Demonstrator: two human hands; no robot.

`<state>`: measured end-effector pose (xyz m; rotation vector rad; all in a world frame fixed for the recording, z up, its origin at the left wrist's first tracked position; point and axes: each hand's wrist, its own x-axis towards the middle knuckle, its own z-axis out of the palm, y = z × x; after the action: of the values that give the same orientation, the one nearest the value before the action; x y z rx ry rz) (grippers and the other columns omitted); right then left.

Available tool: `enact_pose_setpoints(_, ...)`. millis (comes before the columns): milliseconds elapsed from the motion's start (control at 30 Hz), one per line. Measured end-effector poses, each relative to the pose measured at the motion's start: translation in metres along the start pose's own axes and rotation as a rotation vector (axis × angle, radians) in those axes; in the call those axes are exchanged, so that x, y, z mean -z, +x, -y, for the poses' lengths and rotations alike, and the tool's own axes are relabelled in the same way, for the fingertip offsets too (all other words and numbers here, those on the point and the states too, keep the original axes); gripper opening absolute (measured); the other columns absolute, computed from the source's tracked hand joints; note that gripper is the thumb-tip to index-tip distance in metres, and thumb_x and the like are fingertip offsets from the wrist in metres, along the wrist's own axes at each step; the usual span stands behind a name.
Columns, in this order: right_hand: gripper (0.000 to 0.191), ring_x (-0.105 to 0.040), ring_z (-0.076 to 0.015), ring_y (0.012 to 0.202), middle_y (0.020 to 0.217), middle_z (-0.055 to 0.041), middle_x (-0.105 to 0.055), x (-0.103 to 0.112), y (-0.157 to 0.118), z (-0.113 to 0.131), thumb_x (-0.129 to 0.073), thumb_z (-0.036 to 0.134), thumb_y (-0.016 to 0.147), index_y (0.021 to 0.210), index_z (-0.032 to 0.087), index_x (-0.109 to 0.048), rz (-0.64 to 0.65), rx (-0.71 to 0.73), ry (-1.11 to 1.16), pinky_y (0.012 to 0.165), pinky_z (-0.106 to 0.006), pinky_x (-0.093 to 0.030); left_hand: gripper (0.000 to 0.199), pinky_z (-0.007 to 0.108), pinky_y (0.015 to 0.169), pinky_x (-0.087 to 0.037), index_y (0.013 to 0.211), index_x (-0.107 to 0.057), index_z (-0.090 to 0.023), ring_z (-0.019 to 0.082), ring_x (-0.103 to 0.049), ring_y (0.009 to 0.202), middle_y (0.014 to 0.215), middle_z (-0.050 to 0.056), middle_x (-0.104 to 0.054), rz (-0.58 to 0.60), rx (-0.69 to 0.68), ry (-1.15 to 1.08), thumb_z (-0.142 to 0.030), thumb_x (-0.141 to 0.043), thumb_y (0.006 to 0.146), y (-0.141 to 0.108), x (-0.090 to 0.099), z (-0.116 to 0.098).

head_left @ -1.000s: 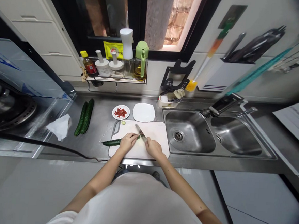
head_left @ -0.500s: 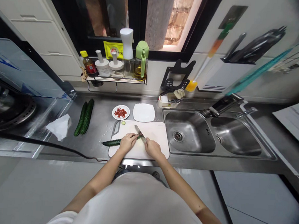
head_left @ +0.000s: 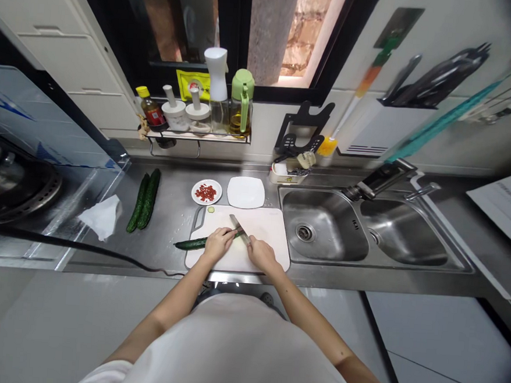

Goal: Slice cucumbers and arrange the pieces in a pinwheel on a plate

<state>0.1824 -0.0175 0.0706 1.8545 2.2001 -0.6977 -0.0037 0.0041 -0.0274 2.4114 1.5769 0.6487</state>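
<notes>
A dark green cucumber (head_left: 190,243) lies across the white cutting board (head_left: 268,261), its left end reaching past the board's edge. My left hand (head_left: 218,243) is closed over the cucumber near its right end. In my right hand (head_left: 260,252) is the handle of a knife (head_left: 240,229), whose blade slants up and left across the cucumber, close to my left fingertips. A cut cucumber piece (head_left: 211,210) rests near the board's top left corner. Whether the blade is inside the cucumber I cannot tell.
Behind the board stand a plate of chopped red pieces (head_left: 195,198) and a white square plate (head_left: 245,192). Two cucumbers (head_left: 144,201) and a white cloth or tissue (head_left: 102,217) lie to the left. A double sink (head_left: 321,259) is on the right. A dark cord (head_left: 115,254) crosses the counter's front left.
</notes>
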Motion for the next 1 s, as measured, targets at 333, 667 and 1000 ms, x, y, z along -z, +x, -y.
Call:
enact_pose_setpoints(333,0.03,-0.064,-0.024,0.099,0.104,-0.0149,-0.068,0.001,-0.005,0.001,-0.032,0.022,0.096,0.12,0.015,-0.049,0.061,-0.013,-0.011,0.075,-0.029,-0.041,0.029,0.029,0.086,-0.047,0.117,-0.066,-0.028,0.017,-0.056,0.096,0.107,0.005,-0.065,0.005,-0.009,0.004,-0.027,-0.05,0.093,0.0,-0.001,0.001)
enact_pose_setpoints(667,0.026,-0.064,-0.0232,0.096,0.1,-0.014,-0.068,-0.002,-0.024,-0.016,-0.034,0.022,0.096,0.116,0.016,-0.051,0.122,-0.003,-0.03,0.074,-0.028,-0.04,0.03,0.03,0.087,-0.048,0.117,-0.066,-0.028,0.017,-0.057,0.098,0.109,0.004,-0.065,0.017,-0.01,-0.011,-0.025,-0.051,0.092,0.001,-0.002,0.002)
enact_pose_setpoints(1000,0.026,-0.064,-0.023,0.095,0.103,-0.014,-0.067,0.003,-0.02,-0.015,-0.037,0.021,0.095,0.116,0.016,-0.051,0.118,0.017,-0.028,0.074,-0.028,-0.041,0.027,0.029,0.084,-0.047,0.114,-0.067,-0.028,0.016,-0.057,0.094,0.106,0.004,-0.066,0.003,0.001,-0.024,-0.026,-0.051,0.092,0.003,-0.001,0.001)
